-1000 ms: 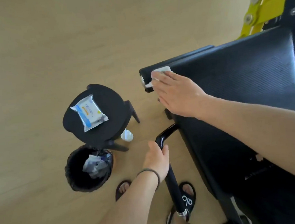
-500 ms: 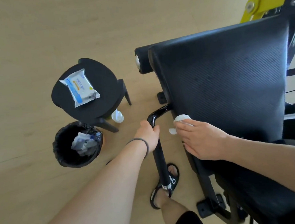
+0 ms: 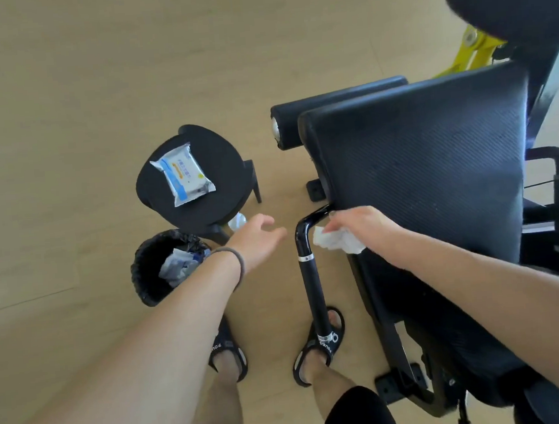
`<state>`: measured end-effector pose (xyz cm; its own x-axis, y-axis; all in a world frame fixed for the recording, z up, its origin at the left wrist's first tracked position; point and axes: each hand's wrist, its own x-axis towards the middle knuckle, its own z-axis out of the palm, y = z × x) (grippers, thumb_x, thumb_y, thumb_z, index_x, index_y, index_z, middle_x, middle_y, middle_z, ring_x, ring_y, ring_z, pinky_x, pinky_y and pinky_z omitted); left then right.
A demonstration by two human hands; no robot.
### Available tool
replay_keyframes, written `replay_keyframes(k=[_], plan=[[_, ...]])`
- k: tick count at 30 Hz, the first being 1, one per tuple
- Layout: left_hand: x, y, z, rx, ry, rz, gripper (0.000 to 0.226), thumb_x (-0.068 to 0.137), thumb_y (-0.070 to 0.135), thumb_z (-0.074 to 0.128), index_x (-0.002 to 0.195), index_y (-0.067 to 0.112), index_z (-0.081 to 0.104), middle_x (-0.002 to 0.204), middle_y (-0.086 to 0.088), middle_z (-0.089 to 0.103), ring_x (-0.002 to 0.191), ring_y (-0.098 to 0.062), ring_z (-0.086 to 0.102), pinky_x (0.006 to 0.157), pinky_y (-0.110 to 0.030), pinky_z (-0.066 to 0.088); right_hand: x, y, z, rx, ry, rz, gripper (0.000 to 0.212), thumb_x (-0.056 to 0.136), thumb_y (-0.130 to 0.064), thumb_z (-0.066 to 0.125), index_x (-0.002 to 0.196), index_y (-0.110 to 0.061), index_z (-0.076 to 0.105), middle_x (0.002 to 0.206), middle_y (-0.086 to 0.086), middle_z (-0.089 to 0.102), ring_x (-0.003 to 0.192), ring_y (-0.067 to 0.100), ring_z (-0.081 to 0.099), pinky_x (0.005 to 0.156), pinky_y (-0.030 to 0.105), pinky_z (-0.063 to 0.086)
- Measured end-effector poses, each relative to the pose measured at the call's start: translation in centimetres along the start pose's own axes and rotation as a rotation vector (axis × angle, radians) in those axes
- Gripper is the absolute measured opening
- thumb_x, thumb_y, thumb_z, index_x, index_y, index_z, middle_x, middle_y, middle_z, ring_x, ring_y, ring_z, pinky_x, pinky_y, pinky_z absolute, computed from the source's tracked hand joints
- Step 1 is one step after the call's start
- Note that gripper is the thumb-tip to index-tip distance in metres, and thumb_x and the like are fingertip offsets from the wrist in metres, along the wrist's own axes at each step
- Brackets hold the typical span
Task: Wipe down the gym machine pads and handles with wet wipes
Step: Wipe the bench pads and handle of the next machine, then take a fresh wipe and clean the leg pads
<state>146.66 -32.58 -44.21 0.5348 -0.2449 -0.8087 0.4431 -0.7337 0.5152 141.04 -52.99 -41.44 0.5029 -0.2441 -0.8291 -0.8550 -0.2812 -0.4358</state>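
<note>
Since half a second ago, left hand (image 3: 257, 238) has let go of the handle (image 3: 309, 269) and hovers open; beside the seat pad (image 3: 419, 174), right hand (image 3: 363, 227) pinches the wipe (image 3: 335, 241) (seemingly touching the handle's bend).

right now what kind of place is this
Most likely a gym or home workout room: a padded black machine seat with a roller pad, a black handle, and a yellow steel frame on a plain wood-look floor.
</note>
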Motion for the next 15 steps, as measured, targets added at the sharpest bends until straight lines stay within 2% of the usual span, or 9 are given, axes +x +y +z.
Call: replay_keyframes(k=[2, 4, 6, 8, 10, 11, 13, 15], plan=[[-1.1, 1.8, -2.1, -0.160, -0.030, 0.025, 0.042, 0.095, 0.043, 0.054, 0.135, 0.029, 0.050, 0.122, -0.001, 0.063, 0.110, -0.016, 0.064, 0.102, -0.040, 0.051, -0.8, -3.8, 0.4, 0.393, -0.019, -0.030, 0.031, 0.091, -0.030, 0.067, 0.114, -0.009, 0.072, 0.108, 0.009, 0.071, 0.097, 0.019, 0.067, 0.089, 0.035, 0.054], [-2.4, 3.8, -4.3, -0.319, -0.102, 0.026, 0.039, 0.095, 0.047, 0.053, 0.131, 0.031, 0.053, 0.122, 0.000, 0.062, 0.109, -0.014, 0.065, 0.099, -0.041, 0.053, -2.4, -7.1, 1.3, 0.632, -0.097, -0.117, 0.036, 0.095, -0.031, 0.061, 0.117, -0.004, 0.068, 0.103, 0.011, 0.069, 0.088, 0.019, 0.067, 0.075, 0.033, 0.054], [-3.8, 5.8, -7.0, -0.417, -0.148, 0.052, 0.041, 0.093, 0.048, 0.055, 0.128, 0.028, 0.056, 0.123, -0.002, 0.064, 0.107, -0.015, 0.067, 0.087, -0.038, 0.058, -4.8, -9.9, 2.8, 0.744, -0.171, -0.167, 0.030, 0.100, -0.028, 0.054, 0.113, -0.004, 0.067, 0.092, 0.008, 0.068, 0.077, 0.017, 0.066, 0.063, 0.028, 0.052], [-4.9, 7.2, -9.6, -0.455, -0.108, 0.103, 0.039, 0.092, 0.037, 0.058, 0.127, 0.021, 0.057, 0.122, -0.007, 0.066, 0.105, -0.020, 0.069, 0.079, -0.037, 0.062, -7.0, -12.4, 4.3, 0.813, -0.191, -0.178, 0.034, 0.102, -0.026, 0.050, 0.117, -0.001, 0.067, 0.096, 0.008, 0.070, 0.082, 0.018, 0.067, 0.067, 0.028, 0.052], [-6.4, 8.3, -12.4, -0.379, -0.001, 0.169, 0.026, 0.092, 0.024, 0.061, 0.118, 0.020, 0.059, 0.116, -0.007, 0.067, 0.102, -0.020, 0.069, 0.075, -0.033, 0.062, -8.9, -14.4, 5.6, 0.907, -0.189, -0.153, 0.039, 0.102, -0.028, 0.050, 0.127, -0.003, 0.065, 0.107, 0.010, 0.072, 0.091, 0.020, 0.069, 0.073, 0.030, 0.053], [-6.8, 8.7, -13.4, -0.330, 0.039, 0.197, 0.018, 0.092, 0.021, 0.061, 0.110, 0.021, 0.060, 0.112, -0.006, 0.068, 0.100, -0.019, 0.068, 0.074, -0.033, 0.062, -9.5, -15.0, 6.0, 0.944, -0.177, -0.129, 0.038, 0.102, -0.028, 0.051, 0.129, -0.005, 0.065, 0.110, 0.010, 0.073, 0.093, 0.020, 0.070, 0.071, 0.030, 0.054], [-7.7, 9.6, -15.2, -0.263, 0.089, 0.236, 0.006, 0.091, 0.020, 0.062, 0.096, 0.022, 0.059, 0.104, -0.004, 0.068, 0.095, -0.020, 0.067, 0.082, -0.041, 0.061, -11.1, -16.4, 6.6, 0.982, -0.157, -0.103, 0.032, 0.101, -0.030, 0.052, 0.121, -0.011, 0.069, 0.106, 0.008, 0.075, 0.091, 0.020, 0.071, 0.065, 0.029, 0.056], [-8.9, 10.5, -16.3, -0.249, 0.111, 0.228, 0.007, 0.091, 0.018, 0.062, 0.091, 0.022, 0.056, 0.098, -0.004, 0.065, 0.090, -0.021, 0.064, 0.088, -0.045, 0.059, -12.3, -17.3, 6.9, 0.974, -0.112, -0.094, 0.028, 0.100, -0.032, 0.055, 0.118, -0.015, 0.069, 0.107, 0.006, 0.074, 0.092, 0.020, 0.070, 0.063, 0.028, 0.056]])
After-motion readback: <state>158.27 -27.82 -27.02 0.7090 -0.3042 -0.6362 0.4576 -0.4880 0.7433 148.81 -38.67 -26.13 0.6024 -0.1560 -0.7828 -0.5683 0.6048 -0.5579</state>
